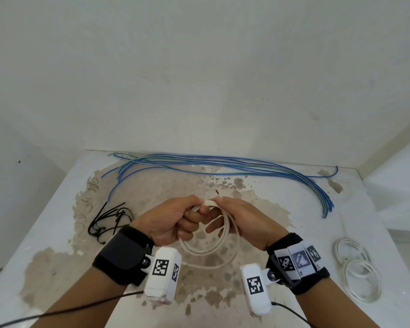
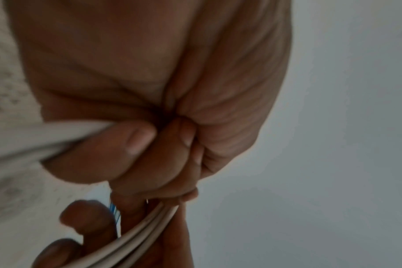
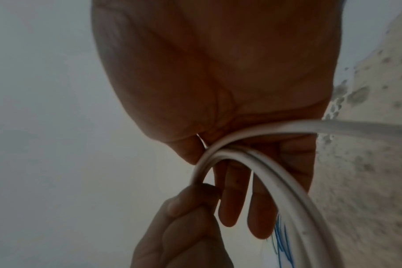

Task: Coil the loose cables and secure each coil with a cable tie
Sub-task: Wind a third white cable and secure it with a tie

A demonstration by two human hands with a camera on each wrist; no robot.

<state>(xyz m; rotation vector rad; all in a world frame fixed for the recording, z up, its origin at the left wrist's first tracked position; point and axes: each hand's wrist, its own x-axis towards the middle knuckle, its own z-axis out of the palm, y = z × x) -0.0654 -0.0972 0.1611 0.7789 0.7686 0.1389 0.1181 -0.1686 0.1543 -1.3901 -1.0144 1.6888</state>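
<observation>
Overhead, white cable coil (image 1: 219, 229) gripped between both hands (image 1: 205, 215)

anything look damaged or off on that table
The table top is damaged: its white coating has peeled away across a big central patch, baring blotchy brown underneath. The white cable shows a bare reddish tip above the hands. Nothing is spilled.

Stained white table (image 1: 282, 237): blue wires (image 1: 223, 165) along far edge, black cable ties (image 1: 109, 220) left, 2 white coils (image 1: 357, 268) right.
</observation>
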